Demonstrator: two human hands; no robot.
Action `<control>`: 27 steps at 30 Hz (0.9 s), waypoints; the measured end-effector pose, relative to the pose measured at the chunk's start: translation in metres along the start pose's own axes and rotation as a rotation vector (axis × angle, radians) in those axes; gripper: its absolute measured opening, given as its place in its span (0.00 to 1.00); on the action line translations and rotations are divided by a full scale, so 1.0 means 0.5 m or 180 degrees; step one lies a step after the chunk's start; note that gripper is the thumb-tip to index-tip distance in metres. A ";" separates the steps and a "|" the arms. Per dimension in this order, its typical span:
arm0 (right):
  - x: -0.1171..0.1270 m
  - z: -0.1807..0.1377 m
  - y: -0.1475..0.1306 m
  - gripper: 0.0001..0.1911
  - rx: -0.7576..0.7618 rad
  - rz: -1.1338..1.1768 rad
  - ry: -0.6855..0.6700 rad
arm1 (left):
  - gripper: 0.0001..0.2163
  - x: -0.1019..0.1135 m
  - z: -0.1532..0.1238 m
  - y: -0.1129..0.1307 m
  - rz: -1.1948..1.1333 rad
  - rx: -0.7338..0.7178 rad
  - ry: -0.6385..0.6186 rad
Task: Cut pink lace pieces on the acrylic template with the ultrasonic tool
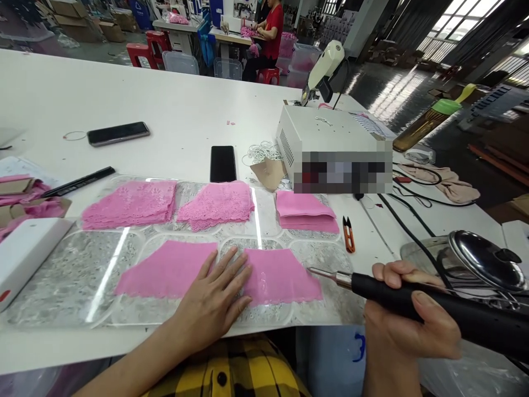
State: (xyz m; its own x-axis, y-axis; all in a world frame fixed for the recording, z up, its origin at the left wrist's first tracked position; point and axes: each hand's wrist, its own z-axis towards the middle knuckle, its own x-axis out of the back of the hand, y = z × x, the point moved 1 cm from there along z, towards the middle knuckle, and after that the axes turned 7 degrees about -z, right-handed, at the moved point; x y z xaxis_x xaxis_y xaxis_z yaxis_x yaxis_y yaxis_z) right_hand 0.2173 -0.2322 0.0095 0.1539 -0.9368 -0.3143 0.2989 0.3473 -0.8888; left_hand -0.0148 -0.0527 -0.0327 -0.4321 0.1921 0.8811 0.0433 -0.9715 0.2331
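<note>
My left hand [221, 295] lies flat, fingers apart, across the inner edges of two pink fabric pieces. The left fabric piece [165, 270] and the right fabric piece [281, 275] are spread side by side on a clear plastic sheet [66, 275]. In my right hand [409, 314] is a thick black hand tool with a slim metal tip [367, 286]. Its tip points left, at the sloping edge of the right piece; whether it touches is hard to tell. Behind them lie a left lace stack [132, 204], a middle lace stack [217, 204] and a folded pink stack [306, 212].
A grey machine box [326, 129] stands at the back right, with cables [409, 220] running forward. Orange-handled thread snips [348, 234] lie right of the stacks. Two phones, one black [223, 164], lie behind. A metal lid [487, 259] is far right; a white device [31, 253] is left.
</note>
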 end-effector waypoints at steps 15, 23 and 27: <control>0.000 -0.007 0.004 0.06 -0.0171 -0.0092 -0.0003 | 0.21 -0.003 -0.001 -0.003 -0.0048 -0.0027 0.0050; 0.034 0.001 -0.017 0.08 -0.0108 -0.0116 0.0271 | 0.19 -0.004 -0.002 -0.006 0.0012 -0.0061 -0.0021; 0.050 -0.001 -0.026 0.08 -0.0090 -0.0184 0.0230 | 0.19 -0.005 -0.002 -0.007 0.0024 -0.0080 -0.0039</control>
State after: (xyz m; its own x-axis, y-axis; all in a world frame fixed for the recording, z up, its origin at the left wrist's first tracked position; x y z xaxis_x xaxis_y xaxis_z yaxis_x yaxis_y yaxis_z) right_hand 0.2171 -0.2602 0.0130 0.0686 -0.9562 -0.2846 0.2784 0.2923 -0.9149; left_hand -0.0149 -0.0501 -0.0360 -0.4209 0.1863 0.8878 0.0239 -0.9761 0.2162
